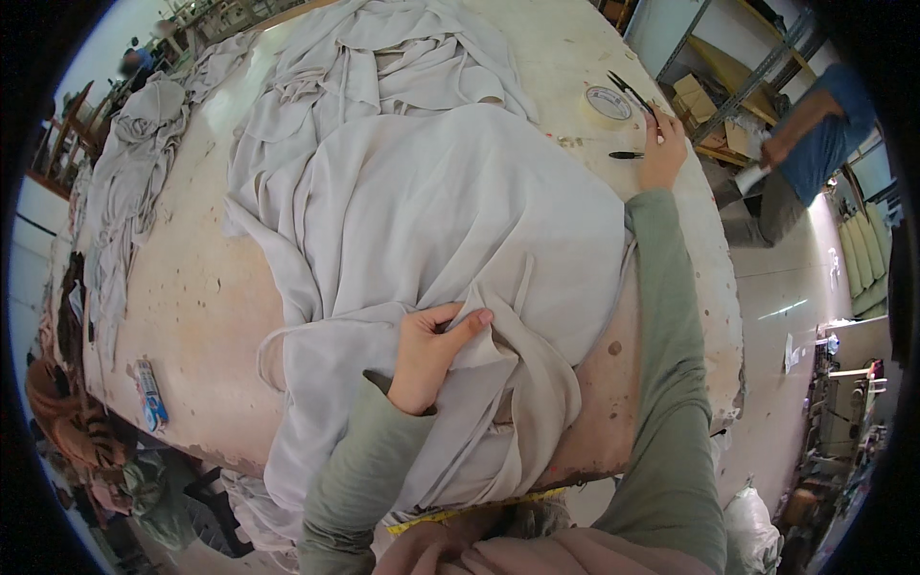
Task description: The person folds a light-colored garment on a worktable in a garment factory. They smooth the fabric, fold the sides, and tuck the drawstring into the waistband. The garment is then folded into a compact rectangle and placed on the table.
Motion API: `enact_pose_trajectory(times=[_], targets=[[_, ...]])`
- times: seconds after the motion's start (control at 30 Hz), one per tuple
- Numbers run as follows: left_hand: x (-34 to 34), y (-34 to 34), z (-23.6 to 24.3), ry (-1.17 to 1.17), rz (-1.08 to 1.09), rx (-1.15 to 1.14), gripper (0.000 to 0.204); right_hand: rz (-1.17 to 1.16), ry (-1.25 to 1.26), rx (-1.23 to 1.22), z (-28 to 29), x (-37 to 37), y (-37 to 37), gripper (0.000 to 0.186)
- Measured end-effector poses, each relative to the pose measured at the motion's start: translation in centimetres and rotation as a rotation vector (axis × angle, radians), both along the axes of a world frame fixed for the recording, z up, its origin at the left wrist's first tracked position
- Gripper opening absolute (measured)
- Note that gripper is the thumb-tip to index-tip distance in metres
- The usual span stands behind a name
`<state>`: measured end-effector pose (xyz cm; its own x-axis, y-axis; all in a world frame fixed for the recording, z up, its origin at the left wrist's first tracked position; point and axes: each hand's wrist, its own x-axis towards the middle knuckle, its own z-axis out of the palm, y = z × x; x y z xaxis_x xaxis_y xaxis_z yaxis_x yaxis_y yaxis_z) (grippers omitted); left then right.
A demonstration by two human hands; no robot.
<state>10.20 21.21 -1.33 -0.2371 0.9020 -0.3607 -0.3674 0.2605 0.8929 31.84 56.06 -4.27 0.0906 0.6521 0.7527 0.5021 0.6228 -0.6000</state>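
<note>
A large light grey garment (460, 201) of thin cloth lies spread in folds over the worktable and hangs over its near edge. My left hand (431, 350) pinches an edge of this cloth between thumb and fingers, near the table's front. At the far right, my right hand (664, 149) is stretched out, its fingers closed on the near end of dark, narrow-bladed scissors (625, 88). Beside them lies a roll of pale tape (608, 103). A short black pen-like thing (626, 155) rests just left of my right hand.
More grey cloth (383, 57) is heaped at the table's far side, with another bundle (144, 144) at the left. A blue-and-white cutter-like thing (150, 395) lies near the left edge. On the right, a person (815, 134) stands by metal shelves (757, 77).
</note>
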Motion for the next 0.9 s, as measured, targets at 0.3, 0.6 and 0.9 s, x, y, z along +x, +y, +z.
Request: enact_pose_trajectory(times=[0.3,0.6,0.9], targets=[[0.1,0.1,-0.7,-0.011,0.037,0.071,0.025,-0.160,-0.578,0.070,-2.1,-0.1,1.3,0.034],[-1.6,0.3,-0.4,0.412,0.334,0.317,0.035,-0.102,-0.284,-0.058,0.4,-1.5,-0.7,0.029],[-1.4,-0.5,1.7,0.747,0.188,0.557,0.035,1.129,0.908,-0.958,4.9,-5.1,-15.8,0.023]])
